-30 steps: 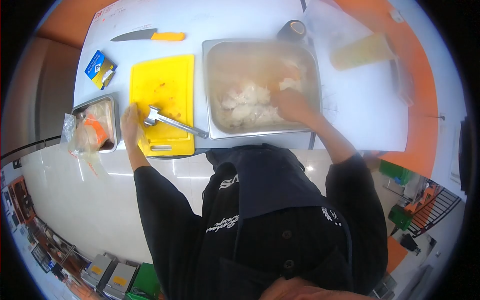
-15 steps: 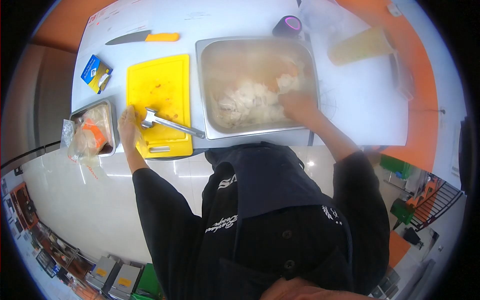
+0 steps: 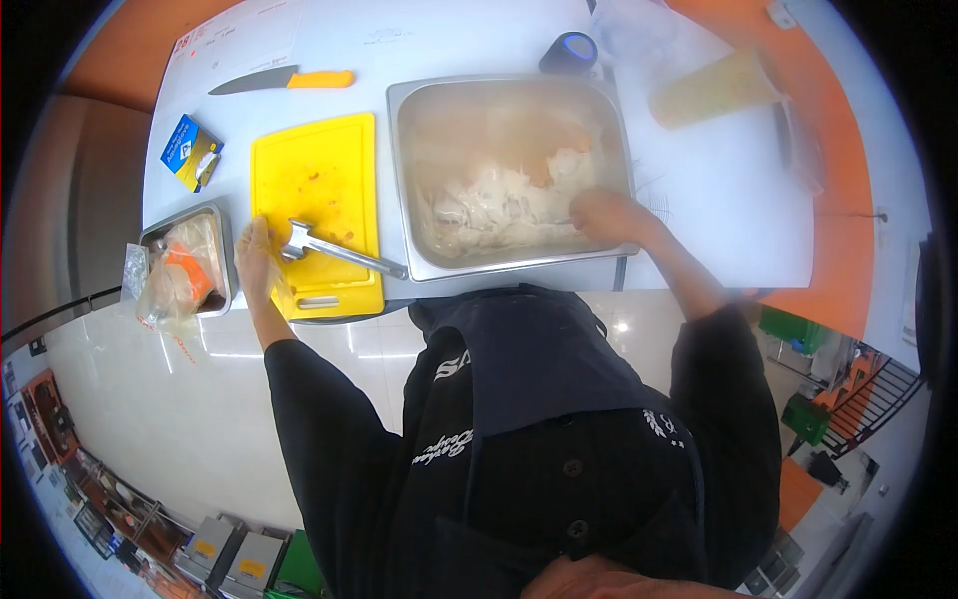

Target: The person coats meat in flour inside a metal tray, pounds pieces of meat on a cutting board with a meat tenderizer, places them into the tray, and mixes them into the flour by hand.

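My right hand is over the right front part of a large steel tray, its fingers curled at the edge of the pale, wet coated pieces. Whether it pinches a piece is too blurred to tell. My left hand, in a clear glove, rests at the left edge of the yellow cutting board; its fingers are drawn together, and what they hold, if anything, is hidden. A metal meat mallet lies across the board, its handle end against the tray.
Behind the board lies a knife with a yellow handle. A blue box and a small steel tray with bagged food are on the left. A black round device and a tall yellowish container stand behind and right.
My right hand has shifted a little to the right and towards the tray's front right corner. The coated pieces look flatter and more spread out. My left hand has stayed beside the board.
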`<state>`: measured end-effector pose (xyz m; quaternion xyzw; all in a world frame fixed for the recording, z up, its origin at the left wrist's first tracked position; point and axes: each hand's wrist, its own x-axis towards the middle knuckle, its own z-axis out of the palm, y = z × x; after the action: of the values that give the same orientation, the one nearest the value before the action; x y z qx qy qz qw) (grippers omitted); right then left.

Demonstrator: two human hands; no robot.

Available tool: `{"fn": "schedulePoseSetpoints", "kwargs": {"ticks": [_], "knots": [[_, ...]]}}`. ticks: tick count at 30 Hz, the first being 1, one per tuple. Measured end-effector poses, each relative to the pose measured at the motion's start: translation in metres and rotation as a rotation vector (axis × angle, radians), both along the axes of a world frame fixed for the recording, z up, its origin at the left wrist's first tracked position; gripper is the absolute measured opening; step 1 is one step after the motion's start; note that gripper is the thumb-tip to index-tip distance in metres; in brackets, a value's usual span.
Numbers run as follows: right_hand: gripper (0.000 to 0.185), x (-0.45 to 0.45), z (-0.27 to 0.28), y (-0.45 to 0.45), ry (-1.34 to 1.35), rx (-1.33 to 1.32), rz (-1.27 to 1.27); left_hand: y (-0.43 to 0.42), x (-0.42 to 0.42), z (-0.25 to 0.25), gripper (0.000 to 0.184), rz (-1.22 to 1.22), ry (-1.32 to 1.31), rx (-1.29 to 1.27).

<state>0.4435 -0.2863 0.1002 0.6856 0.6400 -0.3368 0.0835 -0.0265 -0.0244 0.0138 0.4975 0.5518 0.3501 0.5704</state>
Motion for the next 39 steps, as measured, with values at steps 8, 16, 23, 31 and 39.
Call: {"fn": "schedulePoseSetpoints", "kwargs": {"ticks": [8,16,23,31,39], "knots": [[0.018,-0.023,0.044,0.01,0.094,0.171,-0.09,0.001,0.001,0.006,0.024,-0.016,0.057,0.011],[0.015,-0.095,0.023,0.054,-0.068,0.088,0.014,0.005,-0.003,-0.004,0.023,-0.008,0.008,0.023],[0.021,-0.094,-0.003,0.06,-0.017,0.118,0.008,-0.001,0.003,0.003,0.024,0.009,-0.019,0.017],[0.026,-0.076,-0.016,0.049,0.255,-0.004,-0.053,-0.006,0.009,0.015,0.023,0.006,0.008,0.009],[0.019,-0.056,0.011,0.031,0.364,0.233,-0.216,-0.005,0.006,0.012,0.02,-0.024,0.009,0.05]]}}
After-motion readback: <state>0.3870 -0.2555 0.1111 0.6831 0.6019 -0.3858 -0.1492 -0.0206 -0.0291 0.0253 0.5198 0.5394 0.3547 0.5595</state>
